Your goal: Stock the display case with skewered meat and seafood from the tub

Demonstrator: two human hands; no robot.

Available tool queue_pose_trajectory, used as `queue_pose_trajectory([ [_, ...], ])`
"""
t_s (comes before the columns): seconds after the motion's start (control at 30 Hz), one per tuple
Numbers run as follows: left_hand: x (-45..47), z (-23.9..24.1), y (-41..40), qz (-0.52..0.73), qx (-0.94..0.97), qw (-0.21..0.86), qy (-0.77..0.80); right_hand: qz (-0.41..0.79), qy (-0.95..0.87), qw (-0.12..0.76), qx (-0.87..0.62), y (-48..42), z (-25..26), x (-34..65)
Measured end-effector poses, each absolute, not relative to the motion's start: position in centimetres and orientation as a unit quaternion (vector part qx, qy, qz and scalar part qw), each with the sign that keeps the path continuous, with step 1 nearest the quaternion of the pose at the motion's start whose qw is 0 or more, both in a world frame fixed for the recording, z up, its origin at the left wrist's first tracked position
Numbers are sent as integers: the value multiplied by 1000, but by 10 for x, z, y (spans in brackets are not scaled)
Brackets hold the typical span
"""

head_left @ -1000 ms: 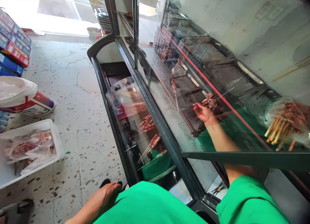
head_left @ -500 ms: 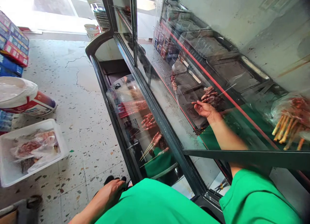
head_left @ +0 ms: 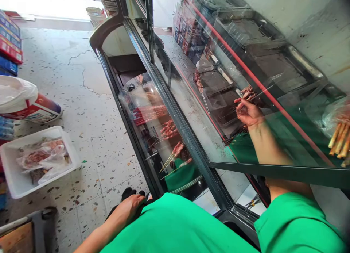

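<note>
Glare over the right hand [head_left: 248,113], its grip on the meat skewers [head_left: 247,94] unclear; sausages [head_left: 340,138] clipped by the edge.

A food shop: glass display case [head_left: 188,136] holding meat skewers [head_left: 169,129].

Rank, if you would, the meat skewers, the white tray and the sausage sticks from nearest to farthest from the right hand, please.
1. The meat skewers, at the fingertips of the right hand inside the case.
2. The sausage sticks, far right in the case.
3. The white tray, left on the floor.
</note>
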State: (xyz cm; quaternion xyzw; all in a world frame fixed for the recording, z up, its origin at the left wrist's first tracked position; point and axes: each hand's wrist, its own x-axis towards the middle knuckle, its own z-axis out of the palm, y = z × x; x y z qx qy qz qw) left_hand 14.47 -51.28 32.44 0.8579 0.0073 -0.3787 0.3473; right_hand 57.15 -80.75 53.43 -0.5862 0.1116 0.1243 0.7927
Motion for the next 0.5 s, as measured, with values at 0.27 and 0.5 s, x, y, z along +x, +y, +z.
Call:
queue_pose_trajectory([
  [0.27, 149, 315, -519, -371, 872, 319, -33, 194, 142, 763, -600, -803, 499, 560],
  [0.5, 163, 333, -521, -418, 864, 282, -22, 201, 240, 686, -657, -779, 495, 567],
])
